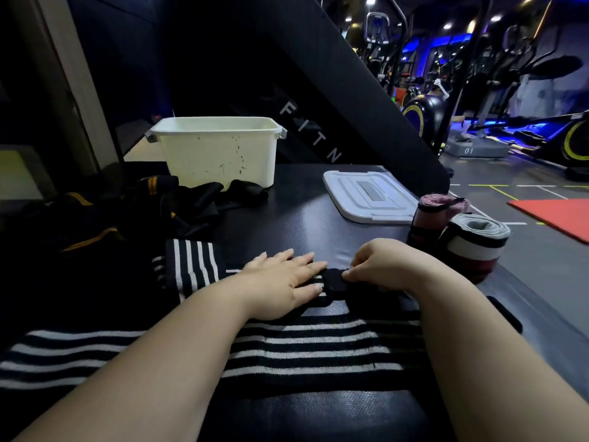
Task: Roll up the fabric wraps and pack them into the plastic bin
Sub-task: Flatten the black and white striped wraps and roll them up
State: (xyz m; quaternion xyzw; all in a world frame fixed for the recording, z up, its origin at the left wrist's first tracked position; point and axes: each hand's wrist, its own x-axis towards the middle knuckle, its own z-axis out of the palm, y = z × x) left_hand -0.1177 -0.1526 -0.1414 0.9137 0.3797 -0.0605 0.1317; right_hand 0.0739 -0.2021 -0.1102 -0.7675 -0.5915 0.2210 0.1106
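head view: the black-and-white striped elastic fabric wrap (194, 269) lies flat on the black padded table top (302, 218), close to the person.

handling:
- the wrap looks light, soft and limp. it likely stretches and springs loose if tension drops.
- the knit face likely grips itself, so the turns should hold once tight.
- take hold at the plain black end tab (334, 283) and roll from there, keeping the band edges aligned.

hands:
- the left hand (280, 282) lies flat with straight fingers, pressing the band down just beside the tab.
- the right hand (385, 263) has its fingers curled, pinching the tab.
- the two hands are close together, nearly touching.

count:
- one cream rectangular plastic bin (220, 154), upright at the far side; its contents are hidden.
- one white plastic lid (366, 193), flat on the table, apart from the bin.
- two finished rolls at the right edge: one pink rolled wrap (428, 215) and one grey, white and maroon rolled wrap (471, 244), touching each other.
- one heap of black wraps with yellow stripes (95, 224) on the left; number cannot be told.
- a nearer striped band (302, 349) crosses under both forearms; whether it is the same wrap or a second one cannot be told.
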